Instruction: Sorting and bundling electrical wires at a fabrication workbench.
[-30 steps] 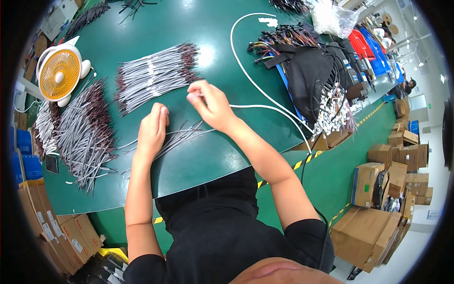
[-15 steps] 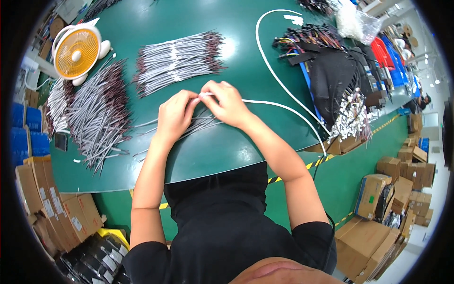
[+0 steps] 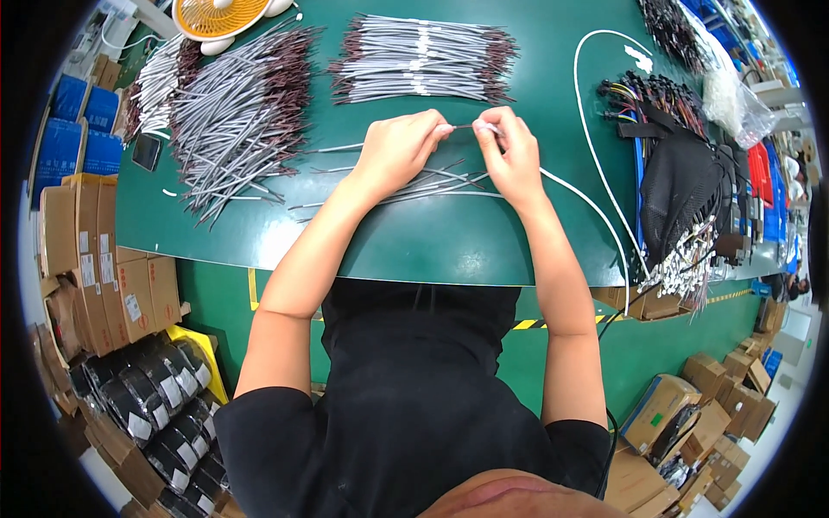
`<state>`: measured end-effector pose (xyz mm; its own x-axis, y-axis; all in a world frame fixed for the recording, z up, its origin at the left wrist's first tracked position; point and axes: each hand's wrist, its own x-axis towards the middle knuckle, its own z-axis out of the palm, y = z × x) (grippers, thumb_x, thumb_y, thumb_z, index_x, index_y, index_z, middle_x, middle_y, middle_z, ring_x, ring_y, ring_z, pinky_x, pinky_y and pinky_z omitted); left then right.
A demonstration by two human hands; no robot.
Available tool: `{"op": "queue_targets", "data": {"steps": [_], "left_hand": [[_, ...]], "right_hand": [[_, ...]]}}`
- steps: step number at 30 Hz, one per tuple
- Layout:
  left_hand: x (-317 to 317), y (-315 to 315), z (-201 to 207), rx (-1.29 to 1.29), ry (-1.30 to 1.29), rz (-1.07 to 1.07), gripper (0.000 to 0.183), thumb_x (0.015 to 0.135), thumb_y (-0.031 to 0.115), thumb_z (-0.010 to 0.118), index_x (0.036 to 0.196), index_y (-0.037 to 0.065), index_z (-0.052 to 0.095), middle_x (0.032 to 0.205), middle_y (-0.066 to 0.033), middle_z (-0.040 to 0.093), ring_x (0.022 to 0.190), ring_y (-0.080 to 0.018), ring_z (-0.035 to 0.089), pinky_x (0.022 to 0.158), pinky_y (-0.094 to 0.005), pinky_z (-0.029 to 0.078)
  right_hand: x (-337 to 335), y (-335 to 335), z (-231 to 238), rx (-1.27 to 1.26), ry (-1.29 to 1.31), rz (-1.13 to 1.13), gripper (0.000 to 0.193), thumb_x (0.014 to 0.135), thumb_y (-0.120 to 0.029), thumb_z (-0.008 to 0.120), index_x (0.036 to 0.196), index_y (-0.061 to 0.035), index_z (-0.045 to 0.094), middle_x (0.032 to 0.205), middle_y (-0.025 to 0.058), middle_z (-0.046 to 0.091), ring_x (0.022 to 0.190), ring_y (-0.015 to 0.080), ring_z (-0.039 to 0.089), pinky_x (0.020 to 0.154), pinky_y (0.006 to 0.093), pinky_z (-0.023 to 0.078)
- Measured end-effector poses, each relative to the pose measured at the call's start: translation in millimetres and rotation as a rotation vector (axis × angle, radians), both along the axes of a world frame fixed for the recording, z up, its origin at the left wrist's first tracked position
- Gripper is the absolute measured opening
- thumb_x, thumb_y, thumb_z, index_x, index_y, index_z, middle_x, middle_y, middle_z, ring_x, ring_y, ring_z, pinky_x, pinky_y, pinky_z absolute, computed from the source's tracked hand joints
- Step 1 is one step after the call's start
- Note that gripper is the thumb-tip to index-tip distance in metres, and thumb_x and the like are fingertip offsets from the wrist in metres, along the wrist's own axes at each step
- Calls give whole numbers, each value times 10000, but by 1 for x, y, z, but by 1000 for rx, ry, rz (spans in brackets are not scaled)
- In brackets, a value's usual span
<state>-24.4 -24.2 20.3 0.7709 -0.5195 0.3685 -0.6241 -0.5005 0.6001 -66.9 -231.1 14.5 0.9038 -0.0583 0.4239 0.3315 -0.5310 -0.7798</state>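
At 12 o'clock: pinching dark wire (image 3: 463, 127), left hand (image 3: 394, 148), right hand (image 3: 515, 161) | seemingly done: aligned cables (image 3: 389, 60) | seemingly pending: 10 o'clock heap (image 3: 229, 112)

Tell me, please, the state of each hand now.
Left hand: closed, pinching a thin dark wire.
Right hand: closed, holding a white piece; the wire reaches it.

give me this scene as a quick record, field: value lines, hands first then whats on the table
left hand: fingertips pinching one end of a thin dark wire
right hand: fingertips pinched at the wire's other end, on a small whitish piece
under hands: loose gray cables
beyond hands: banded bundle of gray cables, brown ends
left side: gray cable pile, phone, orange-and-white fan
right side: curving white cable
surface: green table
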Motion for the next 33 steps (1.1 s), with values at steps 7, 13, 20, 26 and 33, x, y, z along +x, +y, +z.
{"op": "queue_targets", "data": {"steps": [7,13,20,26,33], "left_hand": [[16,11,-4,9,-294,79,135,909,216,777,945,117,693,863,-33,700,798,-241,691,668,-361,524],[32,20,-17,77,-395,203,124,898,281,770,932,177,710,866,14,647,876,-229,627,801,-399,448],[34,24,-25,154,-447,313,230,887,303,789,1081,193,731,1075,-23,659,1071,-265,591,925,-449,415],[14,13,0,11,-202,-167,323,862,278,817,1125,122,714,1128,-75,627,1071,-316,571,960,-442,493],[-5,2,0,103,103,-485,158,917,163,764,980,67,656,959,-79,614,962,-277,595,869,-391,511]], "right_hand": [[12,-23,-5,65,46,-176,171,1013,-214,719,1017,-52,663,810,99,679,667,188,596,613,326,470],[15,-23,-8,-79,64,-230,204,1022,-246,700,977,-53,653,706,84,653,590,221,579,581,359,458],[20,-29,-21,-170,111,-273,237,1008,-293,715,978,-65,655,683,101,667,615,296,655,612,418,478],[21,-32,-20,-248,168,-345,258,998,-287,706,1101,-69,614,733,112,682,683,330,667,703,454,504],[16,-29,-6,-79,137,-182,186,1020,-174,631,1113,-22,578,876,176,692,820,374,680,749,470,521]]}}
